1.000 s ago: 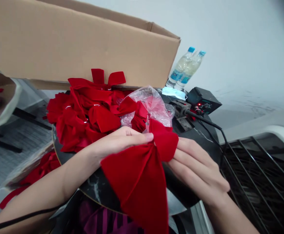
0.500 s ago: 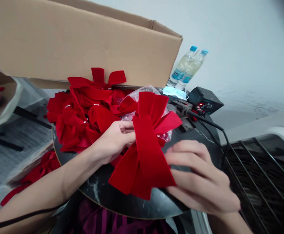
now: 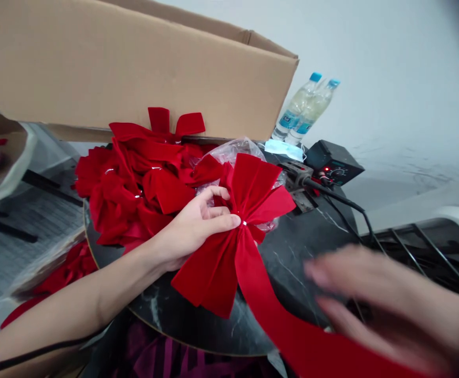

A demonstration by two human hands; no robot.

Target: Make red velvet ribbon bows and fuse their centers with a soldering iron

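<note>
A red velvet bow (image 3: pixel 249 184) is pinched at its gathered middle between the thumb and fingers of my left hand (image 3: pixel 209 215). A small shiny white spot shows at that middle, near my thumb tip. From the bow a long red ribbon tail (image 3: pixel 264 294) runs down and out at the bottom right. My right hand (image 3: pixel 383 299) is at the right, above that tail and smeared by motion. Whether its fingers grip the ribbon cannot be made out. More red bows (image 3: pixel 135 184) are heaped on the dark round table (image 3: pixel 292 252) left of my left hand.
A large cardboard box (image 3: pixel 154 68) stands behind the bows. At the back right are two water bottles (image 3: pixel 306 110), a blue face mask (image 3: pixel 284 149), and a black control box (image 3: pixel 334 163) with a cable and a lit red light. A dark rack (image 3: pixel 430 247) stands at the right.
My right hand has moved away to the right. The ribbon that crossed the bow's front now trails down to the lower right, uncovering the bow's middle. My left thumb now shows on it.
</note>
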